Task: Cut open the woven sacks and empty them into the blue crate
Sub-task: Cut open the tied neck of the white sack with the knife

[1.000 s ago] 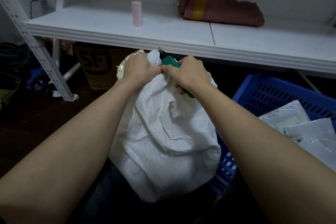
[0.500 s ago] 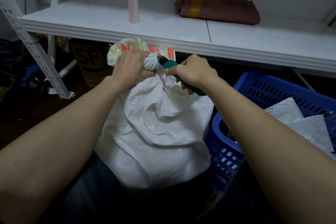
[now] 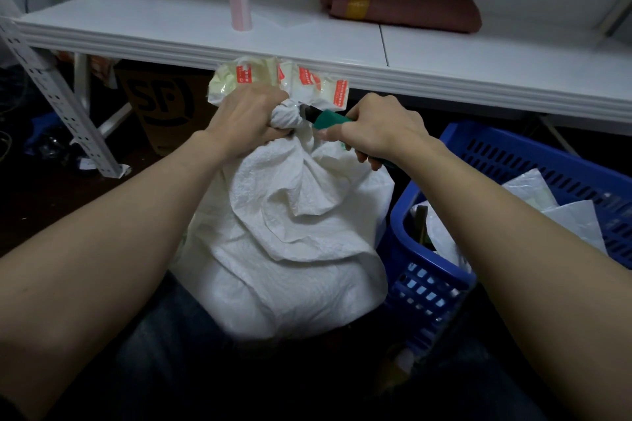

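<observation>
While the left hand (image 3: 244,116) clenched the white woven sack (image 3: 290,232) by its neck, mid-frame, presumably for tautness, the right hand (image 3: 379,126) gripped a green knife (image 3: 328,118) against it; the blue crate (image 3: 400,243) sat lower right

woven sack (image 3: 284,232) at 6 o'clock = white plastic weave, crinkly, matt, rough-ish; its taped top looks glossy. cutter (image 3: 330,118) handle: smooth green plastic. blue crate (image 3: 400,249) at 4 o'clock is hard plastic w/ slight sheen. shelf (image 3: 154,20) at 12, smooth semi-gloss white. reddish sack (image 3: 427,3) at 1 o'clock, coarse frayed cloth. upright (image 3: 68,113) at 9, painted metal.
</observation>
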`<state>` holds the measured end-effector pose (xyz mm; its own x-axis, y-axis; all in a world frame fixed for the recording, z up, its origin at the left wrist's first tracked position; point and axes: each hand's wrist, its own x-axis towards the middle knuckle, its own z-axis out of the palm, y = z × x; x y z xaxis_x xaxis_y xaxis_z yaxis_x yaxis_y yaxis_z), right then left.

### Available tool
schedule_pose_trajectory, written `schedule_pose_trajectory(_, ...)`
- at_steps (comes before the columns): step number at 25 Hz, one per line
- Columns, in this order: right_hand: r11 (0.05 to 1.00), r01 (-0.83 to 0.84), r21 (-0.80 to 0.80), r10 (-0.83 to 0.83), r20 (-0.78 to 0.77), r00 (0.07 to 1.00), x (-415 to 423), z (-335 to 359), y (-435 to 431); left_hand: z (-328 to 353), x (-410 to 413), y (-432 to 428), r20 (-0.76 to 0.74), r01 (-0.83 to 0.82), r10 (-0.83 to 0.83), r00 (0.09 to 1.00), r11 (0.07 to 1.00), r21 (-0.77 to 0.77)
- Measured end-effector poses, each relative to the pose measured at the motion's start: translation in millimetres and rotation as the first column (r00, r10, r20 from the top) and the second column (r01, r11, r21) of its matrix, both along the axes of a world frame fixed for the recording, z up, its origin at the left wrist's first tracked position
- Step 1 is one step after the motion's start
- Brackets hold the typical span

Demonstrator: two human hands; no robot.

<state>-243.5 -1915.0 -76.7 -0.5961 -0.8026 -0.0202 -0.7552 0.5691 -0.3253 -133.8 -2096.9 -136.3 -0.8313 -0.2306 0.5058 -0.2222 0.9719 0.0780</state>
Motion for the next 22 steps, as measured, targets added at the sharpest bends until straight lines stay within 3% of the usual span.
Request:
schedule_pose_trajectory(6,0.997,-0.030,0.066,0.027,0.040,0.999,-11.5,-1.8,10.4,-0.1,-4.4,1.0,0.066,0.095,-0.083,0.994,0.975,-0.201)
schedule_pose_trajectory(11,0.995,-0.045,0.088,0.042,0.027,0.999,-14.6,-5.5,9.8,-2.2,-5.5,-1.2,0.104,0.120,-0.099,0.990,0.969,-0.217)
schedule_pose_trajectory(14,0.999,-0.053,0.010,0.053,0.060,0.997,-14.3,-4.7,4.6,-2.3,-5.1,0.7,-0.002,0.074,-0.074,0.997,0.996,0.048)
schedule_pose_trajectory(16,0.998,-0.045,-0.048,0.052,0.145,0.988,-15.6,-3.9,1.3,-2.8,-5.2,0.6,-0.054,-0.018,0.031,0.998,0.971,0.239)
schedule_pose_trajectory(19,0.993,-0.002,-0.119,0.030,0.240,0.970,-19.3,-5.0,1.0,-4.8,-3.0,-3.2,-0.062,-0.126,0.157,0.986,0.930,0.345)
schedule_pose_trajectory(22,0.967,0.077,-0.242,0.034,0.423,0.905,-18.5,-7.4,2.2,-3.7,-3.1,-3.0,-0.074,-0.105,0.148,0.986,0.905,0.411)
